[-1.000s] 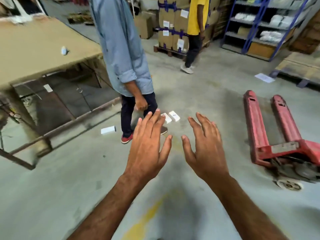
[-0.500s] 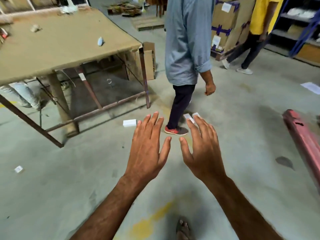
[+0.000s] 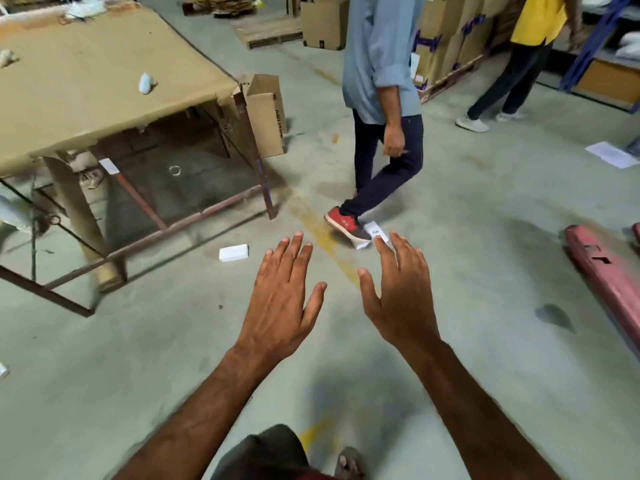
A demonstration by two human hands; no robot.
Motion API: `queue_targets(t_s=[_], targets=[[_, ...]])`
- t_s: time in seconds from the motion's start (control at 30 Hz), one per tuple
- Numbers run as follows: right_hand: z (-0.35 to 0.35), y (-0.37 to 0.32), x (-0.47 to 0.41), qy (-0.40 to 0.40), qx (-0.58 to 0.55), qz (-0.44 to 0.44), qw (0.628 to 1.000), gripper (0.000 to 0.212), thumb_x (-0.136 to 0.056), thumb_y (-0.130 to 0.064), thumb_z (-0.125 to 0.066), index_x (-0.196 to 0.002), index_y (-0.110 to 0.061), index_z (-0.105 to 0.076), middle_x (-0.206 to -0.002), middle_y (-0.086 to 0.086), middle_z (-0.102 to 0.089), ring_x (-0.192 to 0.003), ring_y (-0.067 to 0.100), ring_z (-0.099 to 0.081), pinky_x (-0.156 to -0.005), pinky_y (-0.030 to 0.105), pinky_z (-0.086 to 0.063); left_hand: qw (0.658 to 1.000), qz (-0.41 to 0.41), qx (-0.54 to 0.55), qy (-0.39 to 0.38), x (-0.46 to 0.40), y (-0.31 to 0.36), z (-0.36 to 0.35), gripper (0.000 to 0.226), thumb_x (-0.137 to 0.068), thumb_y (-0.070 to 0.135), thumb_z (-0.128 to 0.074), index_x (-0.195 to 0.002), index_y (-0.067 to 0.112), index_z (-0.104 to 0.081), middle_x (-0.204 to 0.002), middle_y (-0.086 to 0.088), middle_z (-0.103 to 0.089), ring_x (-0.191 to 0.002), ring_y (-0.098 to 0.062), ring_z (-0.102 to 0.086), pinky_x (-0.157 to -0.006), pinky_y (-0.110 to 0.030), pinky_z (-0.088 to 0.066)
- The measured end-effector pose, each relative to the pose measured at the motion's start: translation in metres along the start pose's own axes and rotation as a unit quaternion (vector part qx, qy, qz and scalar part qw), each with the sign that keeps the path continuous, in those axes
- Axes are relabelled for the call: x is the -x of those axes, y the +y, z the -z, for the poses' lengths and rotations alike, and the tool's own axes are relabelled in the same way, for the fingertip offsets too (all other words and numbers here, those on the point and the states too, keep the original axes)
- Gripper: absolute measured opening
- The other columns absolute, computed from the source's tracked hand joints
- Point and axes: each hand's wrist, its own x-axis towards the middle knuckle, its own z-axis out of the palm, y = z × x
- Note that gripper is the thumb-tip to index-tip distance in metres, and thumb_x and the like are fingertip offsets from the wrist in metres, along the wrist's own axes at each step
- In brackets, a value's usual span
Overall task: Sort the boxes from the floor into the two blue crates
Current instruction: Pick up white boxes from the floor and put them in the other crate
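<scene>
A: What is laid out here, taken from the largest thing down?

B: A concrete floor (image 3: pixel 485 271) is seen, with a cardboard-topped table (image 3: pixel 86 81) at the left and part of a red pallet jack (image 3: pixel 609 275) at the right edge. A passer-by in a blue shirt (image 3: pixel 379 53) is caught mid-stride between them. No blue crates are shown anywhere in view.

A: And the boxes?

B: One white box (image 3: pixel 233 252) is lying flat on the floor just beside the table's frame. A second, labelled box (image 3: pixel 373 233) lies by the passer-by's red shoe (image 3: pixel 346 225) and is partly hidden behind the right fingertips.

A: How are the hands held?

B: The left hand (image 3: pixel 282 299) and the right hand (image 3: pixel 398 292) are both stretched forward, palms down, fingers straight and spread. Nothing is held by either.

A: Which step is judged to be in hand?

B: The approach to a pick-up; no box has yet been touched. The labelled box appears to be the nearer target for the right hand.

A: What is called for next?

B: The hands must be lowered to the floor and the fingers closed round a box. Care is needed around the shoe, which looks to be touching that box. The crates must then be found.
</scene>
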Motion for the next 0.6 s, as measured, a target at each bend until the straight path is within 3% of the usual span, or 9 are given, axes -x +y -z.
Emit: queue_targets(t_s=[0.23, 0.6], targets=[[-0.046, 0.053, -0.049, -0.044, 0.028, -0.056, 0.997, 0.062, -0.103, -0.044, -0.048, -0.156, -0.013, -0.038, -0.165, 0.015, -0.029, -0.152, 0.032, -0.028, -0.126, 0.047, -0.018, 0.999, -0.022, -0.024, -0.043, -0.075, -0.014, -0.039, 0.066, -0.104, 0.046, -0.04, -0.159, 0.01, -0.031, -0.17, -0.009, -0.02, -0.157, -0.028, -0.019, -0.127, -0.049, -0.017], [-0.144, 0.104, -0.185, -0.088, 0.057, -0.155, 0.982, 0.063, -0.103, -0.043, -0.047, -0.157, -0.01, -0.037, -0.164, 0.018, -0.03, -0.152, 0.036, -0.029, -0.126, 0.05, -0.021, 0.988, -0.077, 0.0, -0.134, -0.245, -0.073, -0.151, 0.069, -0.105, 0.047, -0.04, -0.16, 0.007, -0.028, -0.17, -0.013, -0.014, -0.158, -0.03, -0.013, -0.129, -0.045, -0.01]])
